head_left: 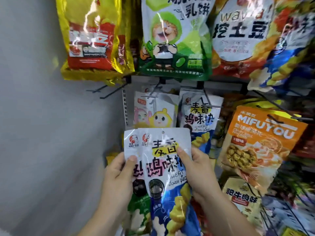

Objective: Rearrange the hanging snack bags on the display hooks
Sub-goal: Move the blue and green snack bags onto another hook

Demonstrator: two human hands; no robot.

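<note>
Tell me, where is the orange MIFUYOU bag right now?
In the head view the orange MIFUYOU bag hangs on the right side, right of the hanging white-and-blue chicken-piece bag and below the wawa bag.

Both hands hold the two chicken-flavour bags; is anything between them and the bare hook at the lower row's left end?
Nothing visible does. The bare hook juts out free, up and left of the held bags; the yellow bag above hangs close over its base only.
</note>
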